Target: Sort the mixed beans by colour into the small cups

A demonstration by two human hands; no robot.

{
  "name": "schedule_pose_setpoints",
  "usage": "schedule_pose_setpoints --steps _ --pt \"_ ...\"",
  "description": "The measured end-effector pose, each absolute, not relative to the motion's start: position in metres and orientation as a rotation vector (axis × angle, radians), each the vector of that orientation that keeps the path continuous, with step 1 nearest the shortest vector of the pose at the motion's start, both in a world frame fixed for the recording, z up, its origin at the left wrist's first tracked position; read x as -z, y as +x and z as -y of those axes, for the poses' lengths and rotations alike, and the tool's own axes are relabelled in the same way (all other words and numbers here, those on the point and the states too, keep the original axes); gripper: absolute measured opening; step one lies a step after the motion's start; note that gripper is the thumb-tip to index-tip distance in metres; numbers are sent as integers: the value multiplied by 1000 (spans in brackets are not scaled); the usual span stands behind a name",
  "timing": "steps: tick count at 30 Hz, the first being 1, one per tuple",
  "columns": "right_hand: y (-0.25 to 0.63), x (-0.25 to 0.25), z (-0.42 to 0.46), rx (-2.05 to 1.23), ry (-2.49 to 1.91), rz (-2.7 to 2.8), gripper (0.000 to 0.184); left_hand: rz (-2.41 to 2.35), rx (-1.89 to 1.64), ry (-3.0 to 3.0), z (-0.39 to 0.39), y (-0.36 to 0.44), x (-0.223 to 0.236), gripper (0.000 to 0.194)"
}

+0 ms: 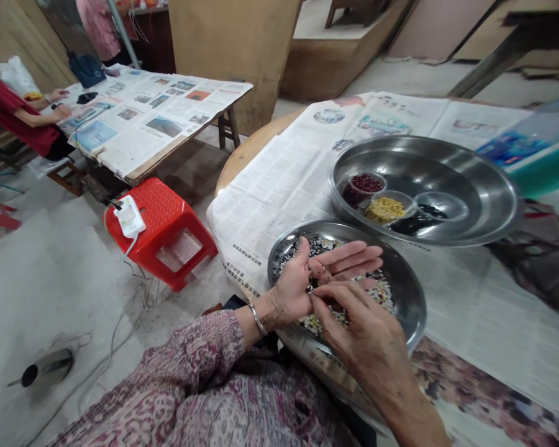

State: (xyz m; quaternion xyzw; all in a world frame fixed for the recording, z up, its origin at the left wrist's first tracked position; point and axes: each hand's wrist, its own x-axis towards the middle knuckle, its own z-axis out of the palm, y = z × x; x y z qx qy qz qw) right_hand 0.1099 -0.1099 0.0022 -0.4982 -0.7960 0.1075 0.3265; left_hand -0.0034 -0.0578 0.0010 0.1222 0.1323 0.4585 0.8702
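Observation:
My left hand [317, 273] is open, palm up, its fingers stretched over a round steel tray [412, 292]. A few small dark grains lie on its palm. At that palm, thumb and forefinger of my right hand [361, 329] are pinched together; whatever is between them is too small to make out. Mixed grains [323, 246], white, black and yellow, cover the tray's bottom, partly hidden by my hands. Behind it stands a larger steel basin [489, 205] holding three clear plastic cups: one of red beans [367, 182], one of yellow grains [384, 209], one of black beans [432, 211].
Newspaper [274, 180] covers the round table. A large bottle with green liquid [547, 164] is at the right. To the left, a red stool [168, 217] carries a power strip [129, 216], its cord trailing over the floor. A person [23, 118] sits at another newspaper-covered table [168, 118].

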Motion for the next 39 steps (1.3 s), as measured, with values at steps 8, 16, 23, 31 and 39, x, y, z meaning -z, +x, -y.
schedule_pose_setpoints --steps 8,16,23,31,39 --pt "111 -6 104 -308 -1245 2038 17 -261 -955 255 51 -5 -2 71" --pt "109 -5 96 -332 -1183 2089 7 -283 -947 247 47 -4 3 81" --pt "117 -4 98 -269 -1184 2096 3 -252 -942 235 45 -4 6 82" --pt "123 -3 101 -64 -1333 2112 12 -231 -980 230 44 -6 7 82" --pt "110 -7 103 -114 -1301 2072 13 -247 -979 243 44 -4 8 83"
